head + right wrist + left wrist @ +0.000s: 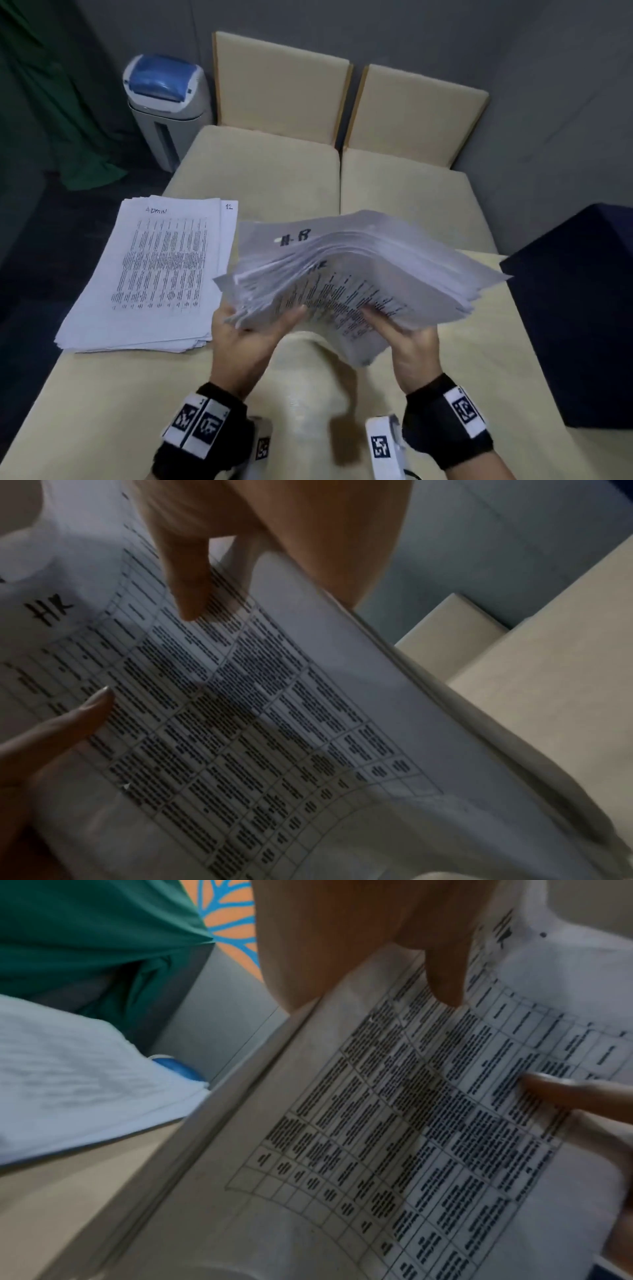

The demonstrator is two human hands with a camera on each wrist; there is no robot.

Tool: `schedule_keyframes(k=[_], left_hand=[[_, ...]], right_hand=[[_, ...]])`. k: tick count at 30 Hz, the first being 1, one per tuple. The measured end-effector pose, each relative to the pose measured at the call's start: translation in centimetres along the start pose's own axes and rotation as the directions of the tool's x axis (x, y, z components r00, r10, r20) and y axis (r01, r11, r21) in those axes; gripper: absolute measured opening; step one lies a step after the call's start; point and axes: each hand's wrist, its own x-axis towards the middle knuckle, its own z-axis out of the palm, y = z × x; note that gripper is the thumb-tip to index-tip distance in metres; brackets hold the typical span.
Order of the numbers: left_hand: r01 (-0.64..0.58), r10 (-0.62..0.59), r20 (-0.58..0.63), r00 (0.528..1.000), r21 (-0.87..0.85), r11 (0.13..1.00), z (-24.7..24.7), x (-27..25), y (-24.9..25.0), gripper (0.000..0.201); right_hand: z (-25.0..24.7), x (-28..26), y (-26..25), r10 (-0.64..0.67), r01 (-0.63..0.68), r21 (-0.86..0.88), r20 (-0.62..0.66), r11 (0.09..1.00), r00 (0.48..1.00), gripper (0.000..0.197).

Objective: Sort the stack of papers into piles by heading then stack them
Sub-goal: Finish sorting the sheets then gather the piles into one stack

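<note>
A thick stack of printed papers [370, 270] is lifted off the beige table [102, 404] and bowed upward, its near sheet headed "HR" [51, 612]. My left hand [246, 329] grips the stack's near left corner, thumb on the printed sheet [445, 982]. My right hand [404, 332] grips the near right edge, thumb on top [188, 596]. Another "HR" sheet [274, 240] lies flat behind and under the stack. A separate pile headed "ADMIN" [150, 274] lies on the table's left side.
A white shredder with a blue lid [168, 106] stands beyond the table's far left. Two beige chair backs [281, 82] face the far edge. A dark blue object [575, 308] sits at the right. A green curtain [51, 102] hangs at left.
</note>
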Motion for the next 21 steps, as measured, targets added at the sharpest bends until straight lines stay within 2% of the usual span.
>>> schedule_keyframes(k=[1, 3, 6, 8, 9, 11, 12, 14, 15, 17, 19, 21], left_hand=[[-0.007, 0.007, -0.003, 1.000, 0.024, 1.000, 0.0, 0.0, -0.4, 0.032], [-0.025, 0.017, 0.100, 0.995, 0.076, 0.997, 0.0, 0.1, -1.4, 0.039], [0.016, -0.050, 0.200, 0.978, 0.170, 0.985, -0.2, 0.8, -3.8, 0.037], [0.030, -0.065, 0.170, 0.983, 0.199, 0.979, -0.3, 1.5, -4.9, 0.031], [0.060, -0.081, 0.117, 0.990, 0.173, 0.983, -0.4, 1.8, -5.2, 0.027], [0.109, -0.112, 0.035, 0.993, 0.086, 0.990, -0.6, 2.3, -5.1, 0.018], [0.114, -0.114, -0.008, 0.993, 0.042, 0.993, -0.6, 2.4, -4.9, 0.023], [0.159, -0.165, -0.069, 0.984, -0.088, 0.983, -0.9, 2.4, -5.0, 0.053], [0.213, -0.229, -0.064, 0.971, -0.193, 0.958, -1.0, 2.4, -5.0, 0.061], [0.355, -0.356, 0.063, 0.932, -0.353, 0.866, -0.3, 1.8, -5.0, 0.057], [0.485, -0.445, 0.194, 0.874, -0.393, 0.781, 0.8, 0.8, -5.7, 0.052], [0.507, -0.478, 0.174, 0.861, -0.355, 0.785, 1.0, 0.2, -6.4, 0.054]], right_hand=[[0.2, -0.1, 0.5, 0.014, -0.014, -0.009, -0.014, 1.000, 1.000, 0.044], [0.2, -0.3, 2.0, 0.084, -0.084, -0.010, -0.013, 0.996, 0.996, 0.042], [-0.3, -0.2, 3.7, 0.192, -0.190, -0.049, 0.036, 0.981, 0.981, 0.040], [-0.9, 0.2, 4.7, 0.286, -0.281, -0.090, 0.049, 0.955, 0.957, 0.036], [-1.5, 0.4, 5.3, 0.322, -0.317, -0.106, 0.034, 0.943, 0.946, 0.033], [-2.8, 0.6, 6.7, 0.355, -0.360, -0.168, -0.059, 0.918, 0.933, 0.034], [-3.5, 0.4, 7.3, 0.375, -0.391, -0.164, -0.122, 0.906, 0.919, 0.043], [-4.5, -0.2, 8.2, 0.457, -0.467, -0.012, -0.192, 0.884, 0.869, 0.061], [-4.7, -0.5, 8.5, 0.493, -0.476, 0.134, -0.171, 0.869, 0.853, 0.058], [-4.1, -0.9, 8.0, 0.526, -0.477, 0.396, -0.019, 0.785, 0.850, 0.042], [-3.2, -0.5, 6.3, 0.505, -0.474, 0.490, 0.077, 0.732, 0.860, 0.041], [-2.9, 0.5, 4.2, 0.473, -0.435, 0.494, 0.053, 0.752, 0.879, 0.035]])
